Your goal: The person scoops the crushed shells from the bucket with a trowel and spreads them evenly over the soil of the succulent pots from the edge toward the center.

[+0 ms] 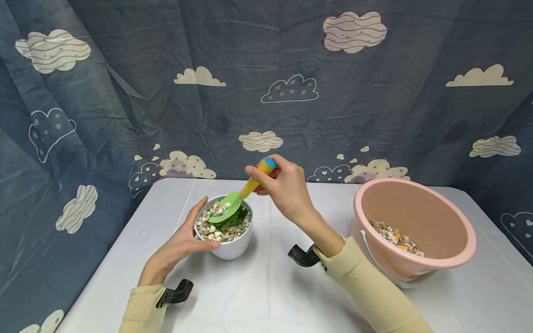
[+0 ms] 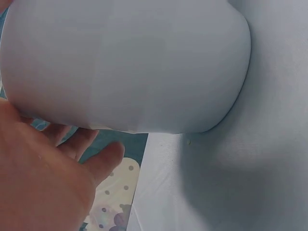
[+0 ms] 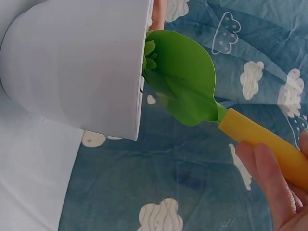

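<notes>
"So, what's nearest on your feed?"

"I see yellowish sleeves (image 1: 143, 307) with black wrist mounts (image 1: 179, 292). A little farther off, on the right of the white table (image 1: 266, 291), stands a pink bucket (image 1: 416, 203), shell-like bits (image 1: 397, 238) lying in it."

"And the left hand (image 1: 183, 238)?"

"I have it wrapped round a white pot (image 1: 232, 250) left of centre, thumb along the near side, fingers at the left. Green leaves (image 1: 239, 217) and pale bits (image 1: 225, 235) show in the pot."

"The right hand (image 1: 287, 187)?"

"Just beyond, I see it pinching the yellow handle (image 1: 252, 184) of a shovel (image 1: 238, 197). The green blade (image 3: 187, 77) tilts over the pot's mouth, a small load of bits on it; I can't tell whether it touches the leaves."

"And farthest?"

"Behind everything I get a dark blue cloth (image 1: 250, 46), printed with pale clouds (image 1: 355, 32)."
</notes>
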A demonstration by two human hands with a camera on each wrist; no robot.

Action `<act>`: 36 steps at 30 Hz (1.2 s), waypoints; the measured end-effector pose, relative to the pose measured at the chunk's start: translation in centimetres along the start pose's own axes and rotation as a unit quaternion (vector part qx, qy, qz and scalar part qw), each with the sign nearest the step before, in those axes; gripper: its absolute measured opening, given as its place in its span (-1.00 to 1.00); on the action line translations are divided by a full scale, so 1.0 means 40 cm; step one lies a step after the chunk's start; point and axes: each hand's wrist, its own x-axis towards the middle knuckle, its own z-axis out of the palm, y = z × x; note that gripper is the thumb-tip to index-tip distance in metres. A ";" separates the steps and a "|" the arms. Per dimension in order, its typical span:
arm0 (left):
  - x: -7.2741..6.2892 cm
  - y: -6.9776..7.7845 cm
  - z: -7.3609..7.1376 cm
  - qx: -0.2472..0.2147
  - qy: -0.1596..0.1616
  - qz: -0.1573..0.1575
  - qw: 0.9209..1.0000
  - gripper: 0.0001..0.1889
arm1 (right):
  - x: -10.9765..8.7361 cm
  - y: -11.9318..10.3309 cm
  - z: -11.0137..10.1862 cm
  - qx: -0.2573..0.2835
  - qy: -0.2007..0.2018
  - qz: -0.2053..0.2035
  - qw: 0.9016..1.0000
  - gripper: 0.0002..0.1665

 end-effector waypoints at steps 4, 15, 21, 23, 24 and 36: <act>-0.001 -0.001 -0.001 -0.003 -0.008 0.005 1.000 0.19 | 0.001 -0.001 0.000 0.001 -0.002 0.003 1.000 -0.58; -0.003 -0.007 -0.003 -0.031 -0.027 0.030 0.999 0.14 | 0.021 0.004 -0.001 0.005 -0.014 0.003 1.000 -0.55; 0.001 -0.004 -0.002 -0.020 -0.018 0.023 0.999 0.16 | 0.038 0.009 0.002 0.011 -0.019 0.014 1.000 -0.52; 0.002 -0.004 -0.001 -0.020 -0.014 0.025 0.999 0.19 | 0.044 0.010 0.004 0.011 -0.020 0.013 1.000 -0.53; 0.002 -0.004 0.000 -0.018 -0.011 0.025 0.999 0.20 | 0.047 0.010 0.005 0.010 -0.021 0.012 1.000 -0.53; 0.004 -0.006 0.003 -0.027 -0.009 0.025 0.999 0.22 | 0.070 0.012 0.012 0.012 -0.028 0.015 0.999 -0.50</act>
